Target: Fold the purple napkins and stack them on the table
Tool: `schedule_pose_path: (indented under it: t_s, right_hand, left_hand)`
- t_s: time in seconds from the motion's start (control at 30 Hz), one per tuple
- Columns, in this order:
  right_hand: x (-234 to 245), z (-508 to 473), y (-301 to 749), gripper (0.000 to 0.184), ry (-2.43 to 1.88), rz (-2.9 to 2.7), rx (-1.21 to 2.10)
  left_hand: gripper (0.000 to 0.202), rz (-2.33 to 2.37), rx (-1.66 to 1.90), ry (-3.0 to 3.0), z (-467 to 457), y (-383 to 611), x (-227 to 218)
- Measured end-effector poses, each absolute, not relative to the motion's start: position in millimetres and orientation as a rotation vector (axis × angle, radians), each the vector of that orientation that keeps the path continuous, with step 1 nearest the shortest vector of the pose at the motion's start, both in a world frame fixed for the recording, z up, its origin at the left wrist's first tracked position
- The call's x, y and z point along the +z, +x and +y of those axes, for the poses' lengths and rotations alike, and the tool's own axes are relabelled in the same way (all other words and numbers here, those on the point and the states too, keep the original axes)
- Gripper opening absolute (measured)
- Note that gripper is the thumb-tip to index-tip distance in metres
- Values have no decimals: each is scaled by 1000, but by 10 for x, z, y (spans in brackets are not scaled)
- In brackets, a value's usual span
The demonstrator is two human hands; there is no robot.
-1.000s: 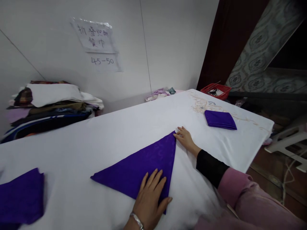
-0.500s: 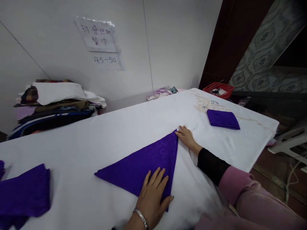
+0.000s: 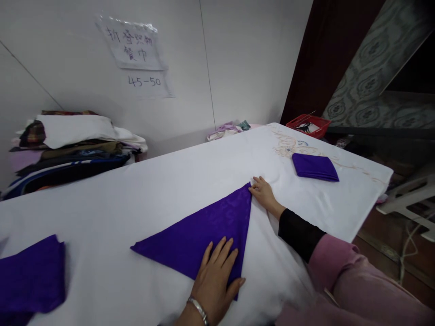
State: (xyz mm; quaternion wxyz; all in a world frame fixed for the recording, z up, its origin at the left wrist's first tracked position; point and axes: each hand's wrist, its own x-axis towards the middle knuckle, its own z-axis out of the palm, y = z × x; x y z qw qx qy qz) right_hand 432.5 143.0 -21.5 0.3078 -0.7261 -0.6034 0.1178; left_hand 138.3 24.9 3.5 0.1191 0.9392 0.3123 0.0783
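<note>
1. Cloth: purple, lying as a triangle on the table, in front of the person. One corner points left, one sits up at the right hand, one shows low past the left thumb.
2. Left hand: palm down on the cloth's lower right part. Grip apart, fingers a bit spread, thumb over by the right edge. Clamped on nothing.
3. Right hand: fingertips touching the upper right corner. Can't tell whether that grip is pinching the corner or just resting against it.
4. Change over the last second: next to none. Same triangle, both hands at the same spots on it; the view drifts slightly, that's all.
5. Meaning: no new fold in that span. I read it as a steadying hold, left hand keeping the cloth flat, right hand minding the corner.
6. Around it: folded purple pack right of the hands, well apart from the cloth; more purple fabric at the left edge, cut off by the frame.
</note>
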Motion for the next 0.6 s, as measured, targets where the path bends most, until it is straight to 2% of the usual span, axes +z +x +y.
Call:
schedule_pose_path:
  t_s: [0.17, 0.27, 0.37, 0.43, 0.6]
  right_hand:
    - [-215, 1423, 4310, 15, -1916, -1612, 290]
    - [-215, 1422, 4305, 12, -1935, -1586, 275]
    - [-196, 1419, 4290, 30, -1952, -1571, 275]
    - [-175, 1417, 4275, 38, -1959, -1576, 265]
    - [-124, 1405, 4234, 39, -1964, -1581, 230]
  left_hand:
    - [57, 910, 254, 2742, 238, 1375, 35]
    - [71, 882, 262, 2769, 235, 1370, 28]
    - [91, 804, 260, 2853, 267, 1326, -22]
    - [97, 741, 281, 2942, 323, 1249, -94]
    - [80, 532, 383, 3106, 574, 891, -388]
